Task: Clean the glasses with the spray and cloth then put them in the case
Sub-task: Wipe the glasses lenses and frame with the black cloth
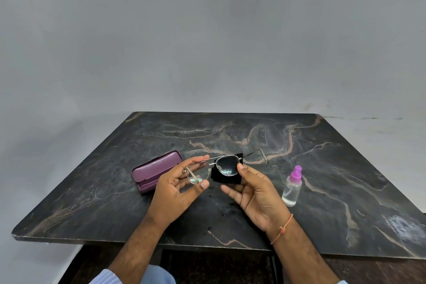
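Two hands hold the glasses (212, 168) up over the dark surface (334, 168).

The left hand (177, 189) pinches the rim of one lens in a tight grip. The right hand (255, 193) holds the black cloth (221, 178) behind the other lens, thumb on the rim. The purple case (154, 170) lies open to the left. The spray bottle (292, 187) stands upright to the right.

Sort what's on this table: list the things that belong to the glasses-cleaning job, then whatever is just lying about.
Part of the job:
- glasses, held by the left hand
- black cloth, held behind one lens by the right hand
- spray bottle, standing upright
- purple case, lying open

Just there:
- nothing loose; only the dark marble table itself
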Motion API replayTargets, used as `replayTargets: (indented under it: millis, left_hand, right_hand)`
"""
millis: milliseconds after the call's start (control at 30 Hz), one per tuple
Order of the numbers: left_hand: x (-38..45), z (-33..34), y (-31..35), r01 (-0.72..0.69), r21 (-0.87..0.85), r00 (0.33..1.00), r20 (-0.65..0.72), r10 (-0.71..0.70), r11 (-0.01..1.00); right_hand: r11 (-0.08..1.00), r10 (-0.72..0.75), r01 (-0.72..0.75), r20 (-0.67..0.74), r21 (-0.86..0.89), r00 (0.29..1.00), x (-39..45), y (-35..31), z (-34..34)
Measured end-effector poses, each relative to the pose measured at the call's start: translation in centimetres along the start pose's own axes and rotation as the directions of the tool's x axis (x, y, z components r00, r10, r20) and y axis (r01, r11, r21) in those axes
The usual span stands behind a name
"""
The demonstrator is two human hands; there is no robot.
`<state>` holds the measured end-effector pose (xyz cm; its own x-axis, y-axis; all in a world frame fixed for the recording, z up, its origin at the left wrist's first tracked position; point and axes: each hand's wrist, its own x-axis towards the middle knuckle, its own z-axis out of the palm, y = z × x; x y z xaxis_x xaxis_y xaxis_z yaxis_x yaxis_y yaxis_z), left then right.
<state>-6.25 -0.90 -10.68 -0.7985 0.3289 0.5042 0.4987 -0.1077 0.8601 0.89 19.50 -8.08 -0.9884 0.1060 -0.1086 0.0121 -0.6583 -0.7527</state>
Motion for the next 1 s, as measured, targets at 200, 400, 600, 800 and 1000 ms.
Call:
replayTargets:
  millis: [200,400,600,800,1000]
  left_hand:
    - [0.0,-0.2,0.1,0.002,0.012,1.0,-0.019,-0.002,1.0]
    - [0.1,-0.2,-0.1,0.02,0.008,1.0,0.023,-0.021,1.0]
    - [0.1,-0.2,-0.1,0.014,0.005,1.0,-0.009,-0.014,1.0]
    - [0.1,-0.3,-0.3,0.038,0.023,0.999,0.014,-0.038,0.999]
    - [0.0,-0.2,0.0,0.039,0.006,0.999,-0.013,-0.039,0.999]
  right_hand:
    - [0.997,-0.067,0.066,-0.048,-0.031,0.997,0.3,0.1,0.1]
    - [0.999,-0.01,0.008,0.031,0.04,0.999,0.5,0.2,-0.3]
    - [0.999,-0.023,0.023,-0.004,-0.031,1.0,0.3,0.1,0.0]
    - [0.999,-0.039,0.037,0.056,0.03,0.998,0.5,0.2,-0.4]
    - [0.997,0.071,-0.076,0.133,0.031,0.989,0.8,0.2,-1.2]
